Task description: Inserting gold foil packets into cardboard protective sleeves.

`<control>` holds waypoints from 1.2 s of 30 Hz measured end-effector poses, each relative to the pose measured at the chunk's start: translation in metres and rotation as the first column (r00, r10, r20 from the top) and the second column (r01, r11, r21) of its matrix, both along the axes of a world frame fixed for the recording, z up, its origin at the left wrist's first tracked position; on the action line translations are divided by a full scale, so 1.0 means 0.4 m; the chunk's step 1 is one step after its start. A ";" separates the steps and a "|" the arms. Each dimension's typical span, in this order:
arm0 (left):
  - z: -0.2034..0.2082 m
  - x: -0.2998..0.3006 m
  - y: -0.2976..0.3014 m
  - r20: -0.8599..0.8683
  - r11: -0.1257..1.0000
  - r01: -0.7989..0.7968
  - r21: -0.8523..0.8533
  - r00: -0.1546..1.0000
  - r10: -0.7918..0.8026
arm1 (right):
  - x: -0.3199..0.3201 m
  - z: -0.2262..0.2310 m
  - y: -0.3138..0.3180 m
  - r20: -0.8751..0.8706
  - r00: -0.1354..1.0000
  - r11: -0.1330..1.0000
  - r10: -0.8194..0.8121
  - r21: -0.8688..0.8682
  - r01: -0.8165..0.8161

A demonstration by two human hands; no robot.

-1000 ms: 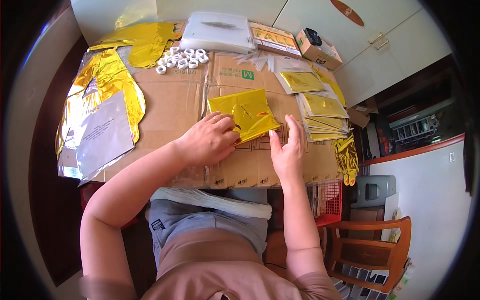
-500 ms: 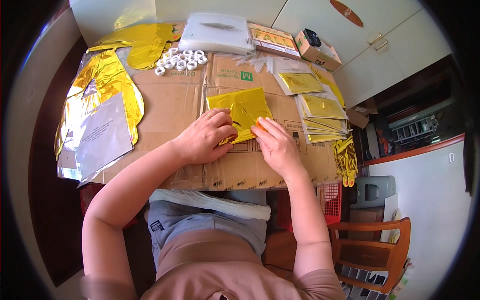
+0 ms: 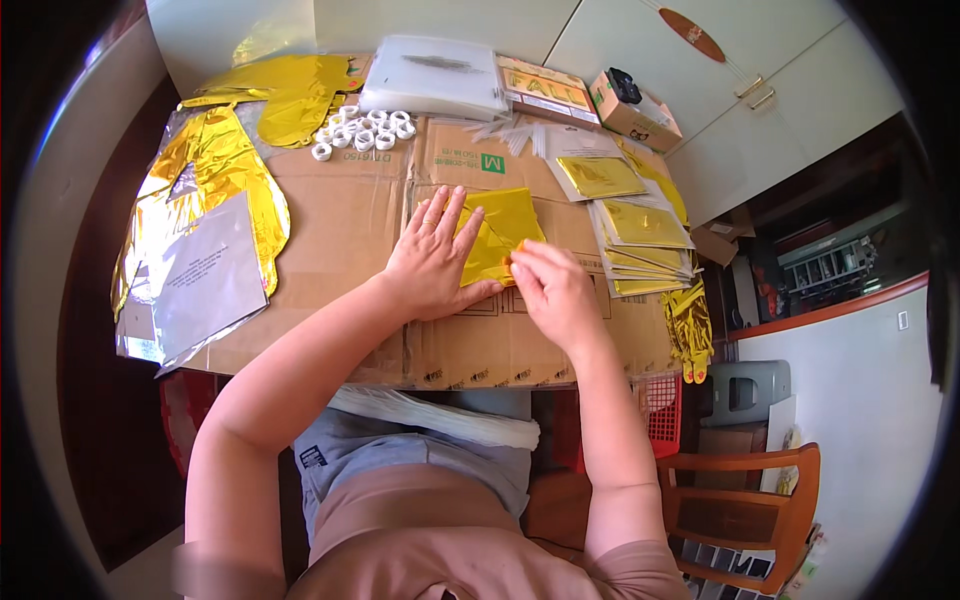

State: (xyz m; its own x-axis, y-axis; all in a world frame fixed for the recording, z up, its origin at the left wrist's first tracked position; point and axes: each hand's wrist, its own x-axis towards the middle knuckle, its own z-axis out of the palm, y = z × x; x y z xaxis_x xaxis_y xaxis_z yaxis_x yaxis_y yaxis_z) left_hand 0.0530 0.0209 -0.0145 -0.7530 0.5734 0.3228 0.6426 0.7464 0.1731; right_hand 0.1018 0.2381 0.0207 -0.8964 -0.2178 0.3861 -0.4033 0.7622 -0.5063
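A folded sheet of gold foil (image 3: 508, 222), shaped like a rough square, lies on the cardboard in front of me. My left hand (image 3: 437, 262) rests flat over its left part with the fingers spread, pressing it down. At the foil's lower right, my right hand (image 3: 553, 290) is closed, its fingertips pinched around a small orange thing (image 3: 513, 257) mostly hidden by the fingers. Some foil under both hands is out of sight.
Flattened cardboard (image 3: 340, 220) covers the table. Packets of folded gold foil (image 3: 645, 225) are stacked at right. Large gold foil balloons (image 3: 262, 205) lie at left, under a grey printed bag (image 3: 210, 275). White ribbon rolls (image 3: 365, 130), clear bags (image 3: 435, 75) and boxes (image 3: 640, 108) stand behind.
My left hand has gone from curled fingers at the foil's lower edge to lying flat and spread across its left side. My right hand has shifted slightly down, its fingers more bent.
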 end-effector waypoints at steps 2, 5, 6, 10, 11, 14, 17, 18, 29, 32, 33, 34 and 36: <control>-0.003 -0.005 0.000 -0.004 1.000 0.008 0.010 1.000 -0.008 | -0.047 0.007 0.010 -0.024 0.998 0.996 -0.060 -0.070 0.058; 0.015 0.000 0.004 0.005 1.000 0.006 -0.008 1.000 -0.006 | -0.162 0.012 0.045 -0.019 0.991 0.985 -0.136 -0.113 0.133; 0.017 0.002 0.002 0.005 1.000 -0.004 -0.013 1.000 0.004 | -0.203 0.007 0.049 0.123 0.984 0.969 -0.132 -0.192 0.154; 0.017 0.001 0.006 0.016 1.000 -0.010 0.010 1.000 0.010 | -0.303 0.018 0.060 0.340 0.931 0.966 -0.135 -0.164 0.200; 0.017 -0.002 0.009 0.023 1.000 -0.006 0.020 1.000 0.006 | -0.314 0.023 0.064 0.356 0.921 0.970 -0.159 -0.120 0.214; 0.015 -0.001 0.001 0.027 1.000 -0.014 0.015 1.000 0.014 | -0.321 0.040 0.043 0.421 0.895 0.981 -0.147 -0.051 0.185; 0.022 -0.001 0.002 0.047 1.000 -0.008 0.007 0.999 0.008 | -0.325 0.042 0.041 0.394 0.906 0.986 -0.156 0.005 0.168; 0.022 -0.002 0.003 0.046 1.000 -0.006 0.011 0.999 0.006 | -0.327 0.041 0.043 0.397 0.903 0.984 -0.163 -0.005 0.180; 0.020 -0.018 0.015 0.027 1.000 0.006 0.018 1.000 -0.007 | -0.373 0.010 0.075 0.531 0.834 0.970 -0.147 -0.088 0.227; 0.020 -0.018 0.006 0.040 1.000 0.000 0.008 0.999 -0.001 | -0.365 0.039 0.060 0.615 0.784 0.955 -0.086 -0.174 0.241; 0.022 -0.018 0.007 0.042 1.000 -0.001 0.004 0.999 0.001 | -0.365 0.047 0.061 0.630 0.773 0.955 -0.076 -0.177 0.238; 0.023 -0.019 0.008 0.044 1.000 -0.002 0.001 0.999 0.002 | -0.365 0.055 0.061 0.644 0.762 0.955 -0.066 -0.180 0.235; 0.023 -0.020 0.011 0.046 1.000 0.000 0.000 0.999 0.000 | -0.372 0.060 0.068 0.678 0.733 0.959 -0.058 -0.166 0.230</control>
State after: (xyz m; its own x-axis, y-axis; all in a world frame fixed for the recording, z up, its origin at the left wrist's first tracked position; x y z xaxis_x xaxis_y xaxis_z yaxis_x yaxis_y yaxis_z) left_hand 0.0449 0.0253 -0.0052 -0.7668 0.5736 0.2880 0.6342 0.7461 0.2027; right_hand -0.0469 0.2651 0.0445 -0.9542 -0.0491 -0.2951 0.2044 0.6135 -0.7628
